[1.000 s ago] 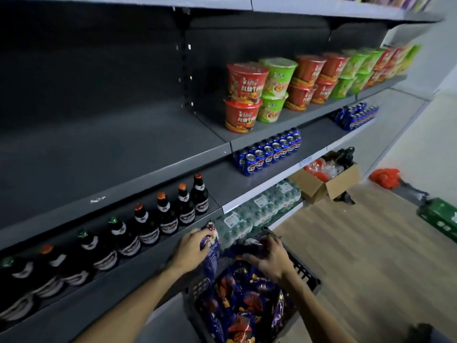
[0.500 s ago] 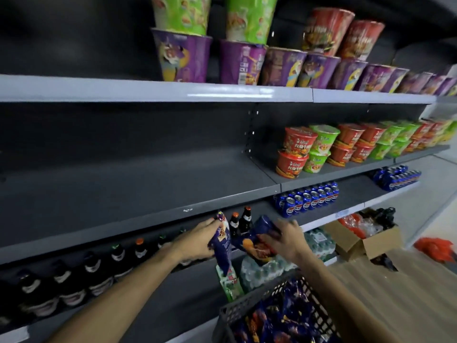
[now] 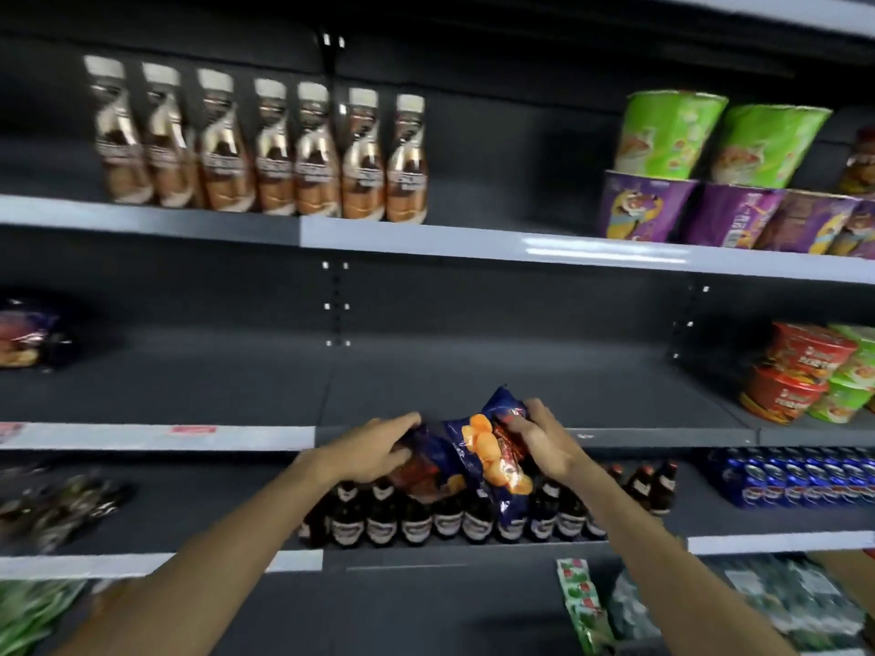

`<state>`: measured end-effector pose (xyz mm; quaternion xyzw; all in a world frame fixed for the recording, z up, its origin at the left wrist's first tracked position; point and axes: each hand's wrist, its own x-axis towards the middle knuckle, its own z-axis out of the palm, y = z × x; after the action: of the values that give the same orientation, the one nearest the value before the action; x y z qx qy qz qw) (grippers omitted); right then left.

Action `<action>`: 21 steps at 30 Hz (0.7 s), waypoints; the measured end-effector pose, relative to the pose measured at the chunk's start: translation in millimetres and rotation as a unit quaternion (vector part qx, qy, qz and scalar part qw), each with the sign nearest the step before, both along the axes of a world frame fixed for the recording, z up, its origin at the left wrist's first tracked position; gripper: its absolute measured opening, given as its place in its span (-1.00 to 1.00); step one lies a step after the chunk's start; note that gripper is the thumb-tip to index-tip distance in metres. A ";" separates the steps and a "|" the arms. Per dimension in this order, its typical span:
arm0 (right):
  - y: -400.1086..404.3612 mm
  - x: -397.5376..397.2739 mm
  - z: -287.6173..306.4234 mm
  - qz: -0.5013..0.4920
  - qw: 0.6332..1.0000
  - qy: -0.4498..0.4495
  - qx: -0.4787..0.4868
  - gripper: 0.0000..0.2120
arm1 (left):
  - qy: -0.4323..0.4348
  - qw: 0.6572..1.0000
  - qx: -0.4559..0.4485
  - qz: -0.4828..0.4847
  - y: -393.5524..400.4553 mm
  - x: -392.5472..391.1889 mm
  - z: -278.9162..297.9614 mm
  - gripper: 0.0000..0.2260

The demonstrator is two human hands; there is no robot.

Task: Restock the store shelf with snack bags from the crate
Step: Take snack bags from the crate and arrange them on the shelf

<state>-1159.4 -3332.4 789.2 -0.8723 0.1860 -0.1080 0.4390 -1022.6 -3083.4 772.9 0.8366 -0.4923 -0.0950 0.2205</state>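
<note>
While both hands hold snack bags at the front lip of the middle shelf, the scene reads so:

Shelf unit [image 3: 473,324]: dark grey, several tiers with pale front strips.
Middle shelf [image 3: 521,395]: mostly bare board; one blurred dark snack bag [image 3: 28,333] lies at its far left, red and green noodle bowls [image 3: 805,376] stacked at its right.
Upper shelf: a row of brown drink bottles [image 3: 255,144]; to the right, purple cups [image 3: 710,215] with green cups [image 3: 719,139] on top.
Lower shelf: dark glass bottles [image 3: 426,513] behind the hands, blue cans [image 3: 795,480] to the right.
Right bag [image 3: 492,452]: dark blue with orange chips printed on it, hanging tilted just before the shelf edge.
Left bag [image 3: 421,471]: dark blue and red, touching the right bag.
Left hand [image 3: 374,452]: fingers laid over the left bag's top, lightly curled round it.
Right hand [image 3: 544,442]: fingers pinching the right bag's upper edge.
</note>
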 end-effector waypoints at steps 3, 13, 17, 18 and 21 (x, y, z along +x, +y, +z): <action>50.6 28.6 1.1 0.048 0.991 0.021 0.120 -0.36 | 0.014 0.998 -0.038 0.046 69.2 12.9 5.3 -0.76; 174.1 124.3 11.6 0.175 0.937 0.007 0.302 -0.49 | -0.038 0.980 -0.027 0.194 225.5 75.5 15.9 -0.65; 219.2 184.1 15.3 0.208 0.930 -0.006 0.303 -0.38 | -0.006 0.968 -0.029 0.251 266.9 110.0 29.4 -0.76; 231.8 199.7 18.0 0.217 0.927 -0.004 0.305 -0.44 | 0.005 0.965 -0.037 0.261 278.0 123.2 31.4 -0.77; 266.1 251.0 25.5 0.233 0.927 -0.005 0.293 -0.56 | 0.009 0.958 -0.035 0.283 312.9 161.7 39.8 -0.76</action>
<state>-908.4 -3066.3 814.7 -0.7228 -0.0013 0.0519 0.6891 -860.9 -2770.6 812.7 0.9327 -0.2364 -0.0194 0.2719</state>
